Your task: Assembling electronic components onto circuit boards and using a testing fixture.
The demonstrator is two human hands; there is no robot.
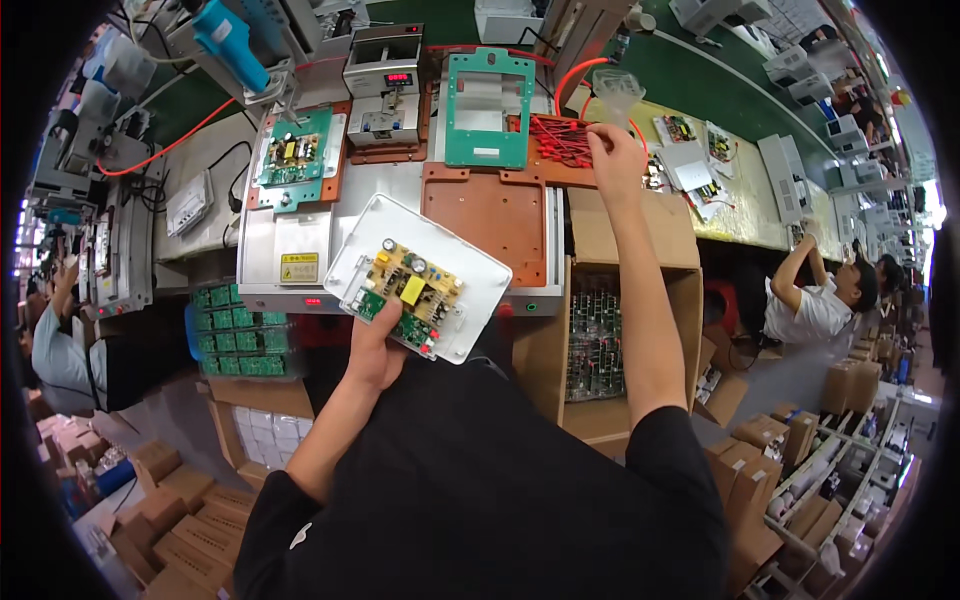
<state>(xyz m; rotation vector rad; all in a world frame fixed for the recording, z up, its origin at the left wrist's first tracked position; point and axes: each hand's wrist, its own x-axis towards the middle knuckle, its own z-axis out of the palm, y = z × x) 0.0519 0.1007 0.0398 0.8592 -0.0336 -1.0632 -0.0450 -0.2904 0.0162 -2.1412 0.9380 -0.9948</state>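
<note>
My left hand (376, 352) grips a white plastic housing (470, 285) at its near edge, thumb on top, tilted in front of my body. Inside the housing lies a circuit board (412, 292) with a yellow transformer, capacitors and red connectors. At the back right, my right hand (616, 158) is at the edge of a pile of red wire leads (563, 143). Its fingers are curled together; whatever is between them is too small to make out. Left of that pile stands a green frame fixture (455, 110), behind a brown fixture plate (485, 215).
Another circuit board (292, 152) sits in a green fixture at left, under a blue electric screwdriver (230, 45). A cardboard box (540, 350) of boards stands below the bench at right; trays of green boards (240, 335) are at left. Co-workers sit on both sides.
</note>
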